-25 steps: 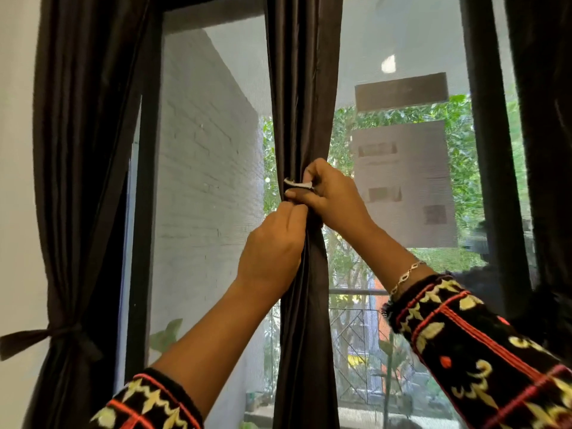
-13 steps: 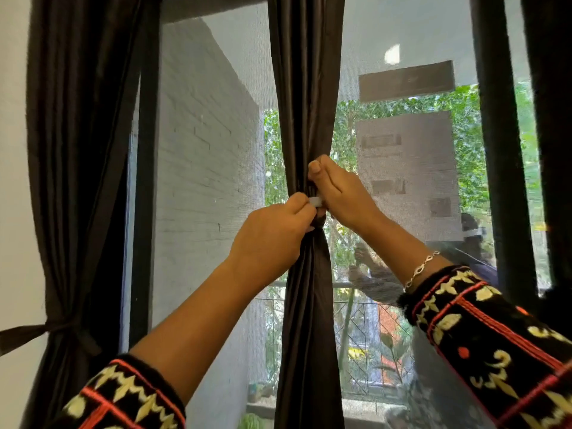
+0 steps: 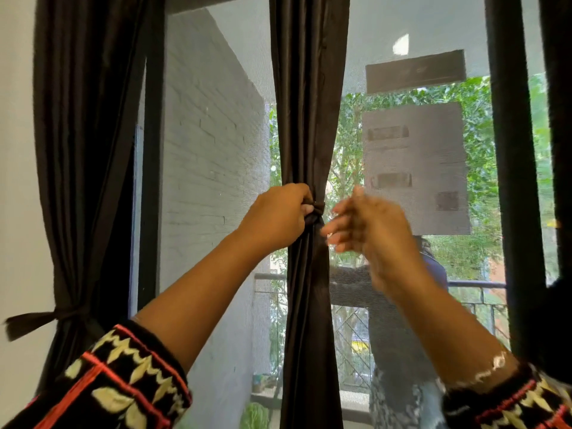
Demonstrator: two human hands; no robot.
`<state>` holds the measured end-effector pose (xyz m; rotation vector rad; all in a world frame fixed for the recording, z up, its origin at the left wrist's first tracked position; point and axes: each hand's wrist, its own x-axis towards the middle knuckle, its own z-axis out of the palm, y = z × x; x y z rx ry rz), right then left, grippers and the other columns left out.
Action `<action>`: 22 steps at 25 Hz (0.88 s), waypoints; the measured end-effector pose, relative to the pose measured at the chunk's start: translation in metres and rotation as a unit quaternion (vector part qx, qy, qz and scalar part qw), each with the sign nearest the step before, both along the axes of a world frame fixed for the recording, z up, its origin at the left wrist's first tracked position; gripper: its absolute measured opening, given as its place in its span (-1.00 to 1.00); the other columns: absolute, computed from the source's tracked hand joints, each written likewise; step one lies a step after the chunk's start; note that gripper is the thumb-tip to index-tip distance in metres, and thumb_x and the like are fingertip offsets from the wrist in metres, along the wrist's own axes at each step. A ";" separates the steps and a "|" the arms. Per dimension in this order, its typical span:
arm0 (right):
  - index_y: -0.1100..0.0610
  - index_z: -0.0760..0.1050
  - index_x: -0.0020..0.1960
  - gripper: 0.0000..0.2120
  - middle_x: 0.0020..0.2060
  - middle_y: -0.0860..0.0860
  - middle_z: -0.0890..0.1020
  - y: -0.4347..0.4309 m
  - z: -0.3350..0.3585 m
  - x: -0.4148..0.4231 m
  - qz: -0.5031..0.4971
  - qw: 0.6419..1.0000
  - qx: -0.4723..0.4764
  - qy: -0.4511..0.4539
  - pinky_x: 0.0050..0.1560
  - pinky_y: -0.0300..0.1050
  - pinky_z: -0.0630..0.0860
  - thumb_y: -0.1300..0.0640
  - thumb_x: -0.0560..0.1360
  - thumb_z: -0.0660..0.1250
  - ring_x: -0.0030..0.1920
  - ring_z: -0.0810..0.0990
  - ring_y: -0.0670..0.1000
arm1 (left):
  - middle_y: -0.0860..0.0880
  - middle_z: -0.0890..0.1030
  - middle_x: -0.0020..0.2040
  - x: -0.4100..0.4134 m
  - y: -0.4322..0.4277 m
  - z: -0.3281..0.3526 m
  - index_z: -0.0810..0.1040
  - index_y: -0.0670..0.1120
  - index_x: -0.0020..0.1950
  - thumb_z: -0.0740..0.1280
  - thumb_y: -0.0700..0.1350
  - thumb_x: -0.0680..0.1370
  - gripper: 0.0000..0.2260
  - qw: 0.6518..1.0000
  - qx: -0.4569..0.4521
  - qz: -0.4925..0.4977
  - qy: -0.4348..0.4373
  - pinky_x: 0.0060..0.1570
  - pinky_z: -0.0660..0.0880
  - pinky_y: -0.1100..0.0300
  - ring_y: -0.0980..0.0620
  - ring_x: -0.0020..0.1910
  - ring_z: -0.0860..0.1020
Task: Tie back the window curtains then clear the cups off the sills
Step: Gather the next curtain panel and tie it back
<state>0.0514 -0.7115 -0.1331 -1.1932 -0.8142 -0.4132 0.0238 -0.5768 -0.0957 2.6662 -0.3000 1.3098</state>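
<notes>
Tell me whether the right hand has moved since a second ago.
Yes. The right hand has let go and pulled rightward, away from the middle curtain, now loose and blurred; the left hand still grips the tie.

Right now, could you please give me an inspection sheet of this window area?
Surface: sill top not plainly in view; no cups seen.
Job's things: middle curtain bunched, with a dark tie around it; left curtain held back by the left tie.
Clutter: paper sheet stuck on the window screen.
Hands: left hand grips the middle curtain at the dark tie; right hand blurred, fingers loose, apart from the curtain, holding nothing.
Cables: nothing seen.
Surroundings: white brick wall, balcony railing and greenery outside.
</notes>
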 end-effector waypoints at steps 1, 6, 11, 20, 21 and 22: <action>0.22 0.49 -0.20 -0.60 -0.43 0.09 0.63 0.004 -0.011 -0.002 0.042 0.997 -0.035 0.047 -0.44 -0.23 0.53 0.00 0.61 0.06 -0.47 0.58 -0.03 | -0.05 0.49 -0.12 -0.002 -0.002 0.002 0.48 -0.14 0.05 0.17 -0.13 0.59 -0.86 1.000 0.006 -0.003 0.020 -0.19 0.27 0.18 -0.02 -0.15 0.40; 0.24 0.53 -0.08 -0.48 -0.17 0.18 0.67 0.009 -0.022 0.009 0.082 0.987 -0.054 0.130 -0.09 -0.06 0.61 -0.18 0.55 0.04 -0.16 0.67 0.09 | 0.02 0.36 -0.28 -0.014 -0.007 0.006 0.42 -0.17 -0.08 0.15 -0.19 0.60 -0.89 0.984 -0.068 -0.098 0.134 -0.33 0.28 0.29 0.06 -0.27 0.35; 0.21 0.57 -0.14 -0.73 -0.32 0.05 0.66 0.013 -0.016 0.000 0.101 0.987 -0.014 0.126 -0.28 -0.22 0.61 -0.01 0.43 0.32 -0.37 0.63 -0.03 | 0.07 0.39 -0.24 -0.009 -0.004 -0.002 0.50 -0.23 0.05 0.18 -0.21 0.59 -0.85 0.981 -0.096 -0.139 0.096 -0.41 0.28 0.45 0.20 -0.33 0.34; 0.19 0.45 -0.23 -0.82 -0.46 0.02 0.57 0.004 -0.003 -0.010 0.000 0.997 -0.053 0.061 -0.43 -0.28 0.52 0.22 0.55 0.24 -0.48 0.57 -0.10 | 0.13 0.46 -0.14 0.004 0.002 -0.038 0.60 -0.11 -0.06 0.34 -0.25 0.41 -0.86 0.909 -0.197 -0.270 -0.248 -0.14 0.54 0.26 0.09 -0.13 0.55; 0.19 0.45 -0.20 -0.83 -0.45 0.03 0.57 0.004 -0.002 -0.010 -0.006 0.997 -0.049 0.055 -0.43 -0.29 0.53 0.23 0.56 0.23 -0.49 0.56 -0.11 | 0.12 0.48 -0.16 0.004 0.001 -0.038 0.59 -0.12 -0.09 0.35 -0.26 0.41 -0.88 0.903 -0.209 -0.273 -0.259 -0.15 0.55 0.24 0.09 -0.15 0.55; 0.19 0.44 -0.21 -0.84 -0.46 0.02 0.55 0.004 -0.001 -0.011 -0.024 0.997 -0.047 0.049 -0.44 -0.31 0.51 0.23 0.56 0.23 -0.51 0.54 -0.13 | 0.09 0.50 -0.19 0.004 0.001 -0.036 0.58 -0.12 -0.12 0.37 -0.29 0.41 -0.89 0.896 -0.224 -0.287 -0.254 -0.19 0.56 0.25 0.09 -0.19 0.56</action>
